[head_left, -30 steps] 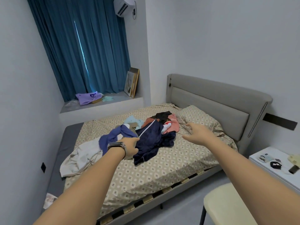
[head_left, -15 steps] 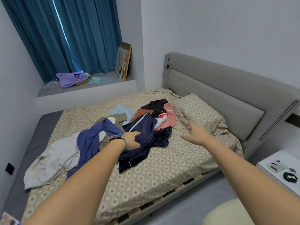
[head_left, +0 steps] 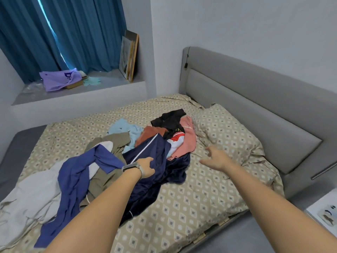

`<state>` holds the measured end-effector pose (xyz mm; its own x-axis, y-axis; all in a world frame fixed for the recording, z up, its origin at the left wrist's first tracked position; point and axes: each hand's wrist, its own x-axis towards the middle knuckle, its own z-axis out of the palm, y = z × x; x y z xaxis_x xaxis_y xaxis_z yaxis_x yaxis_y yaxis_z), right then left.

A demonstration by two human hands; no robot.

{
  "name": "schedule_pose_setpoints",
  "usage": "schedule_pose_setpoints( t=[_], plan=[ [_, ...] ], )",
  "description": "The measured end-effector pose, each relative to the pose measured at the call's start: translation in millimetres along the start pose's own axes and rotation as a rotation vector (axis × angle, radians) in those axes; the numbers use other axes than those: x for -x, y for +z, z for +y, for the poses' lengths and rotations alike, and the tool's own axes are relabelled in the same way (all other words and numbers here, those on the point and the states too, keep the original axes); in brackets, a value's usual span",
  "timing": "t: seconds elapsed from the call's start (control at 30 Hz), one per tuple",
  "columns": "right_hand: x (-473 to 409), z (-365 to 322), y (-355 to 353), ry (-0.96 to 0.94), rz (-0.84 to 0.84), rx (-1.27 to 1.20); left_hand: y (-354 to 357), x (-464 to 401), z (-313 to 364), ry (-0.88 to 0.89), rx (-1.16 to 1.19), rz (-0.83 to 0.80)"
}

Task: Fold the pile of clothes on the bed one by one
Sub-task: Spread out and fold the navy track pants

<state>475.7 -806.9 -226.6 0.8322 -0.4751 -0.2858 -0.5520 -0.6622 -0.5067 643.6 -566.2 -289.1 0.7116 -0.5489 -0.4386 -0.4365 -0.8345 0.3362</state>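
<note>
A pile of clothes lies on the bed (head_left: 191, 207): a dark navy garment with a white stripe (head_left: 155, 161), a blue garment (head_left: 76, 181), an olive one (head_left: 116, 143), a white-grey one (head_left: 27, 199), a light blue one (head_left: 125, 128), a pink one (head_left: 187, 141) and a black one (head_left: 171, 119). My left hand (head_left: 147, 168), a watch on its wrist, rests on the dark navy garment with its fingers curled into the cloth. My right hand (head_left: 217, 158) hovers open over the sheet, just right of the pile.
A patterned pillow (head_left: 228, 132) lies against the grey headboard (head_left: 255, 99). The window ledge (head_left: 78, 92) holds a purple bag (head_left: 58, 79) and leaning picture frames (head_left: 130, 55). A white bedside table (head_left: 326, 210) stands at the right edge.
The view has come closer to the bed and tilted down. My left hand has settled on the dark navy garment; my right hand has drifted a little toward the pile.
</note>
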Motion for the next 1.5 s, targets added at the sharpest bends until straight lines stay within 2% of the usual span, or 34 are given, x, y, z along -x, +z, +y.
schedule_pose_setpoints(
  t=[0.17,0.4,0.57,0.7,0.97,1.17,1.3,1.4,1.5],
  plan=[
    [-108.5,-4.6,12.0,-0.074,-0.122,0.044,1.1,-59.6,-21.5,-0.156,0.155,0.050],
    [-248.5,-18.7,71.7,-0.175,-0.415,0.060,26.7,-120.5,-55.8,-0.449,0.403,0.179],
    [-310.4,-0.2,146.7,-0.286,-0.570,0.190,97.8,-132.1,-84.5,-0.625,0.413,0.121],
    [-342.7,15.5,225.8,-0.455,-0.620,0.365,159.5,-134.5,-108.0,-0.726,0.449,0.032],
    [-361.4,39.8,361.6,-0.801,-0.561,0.563,265.8,-168.8,-141.6,-0.727,0.442,0.063],
    [-368.2,61.8,422.2,-0.828,-0.288,0.655,333.3,-193.5,-163.1,-0.688,0.430,0.252],
    [-376.2,71.1,438.7,-0.817,-0.171,0.504,366.4,-199.8,-171.1,-0.682,0.366,0.455],
    [-378.6,75.7,439.5,-0.783,-0.099,0.359,380.3,-202.4,-170.4,-0.667,0.311,0.547],
    [-377.7,78.0,426.7,-0.737,-0.134,0.117,383.6,-200.3,-163.6,-0.652,0.312,0.595]
  ],
)
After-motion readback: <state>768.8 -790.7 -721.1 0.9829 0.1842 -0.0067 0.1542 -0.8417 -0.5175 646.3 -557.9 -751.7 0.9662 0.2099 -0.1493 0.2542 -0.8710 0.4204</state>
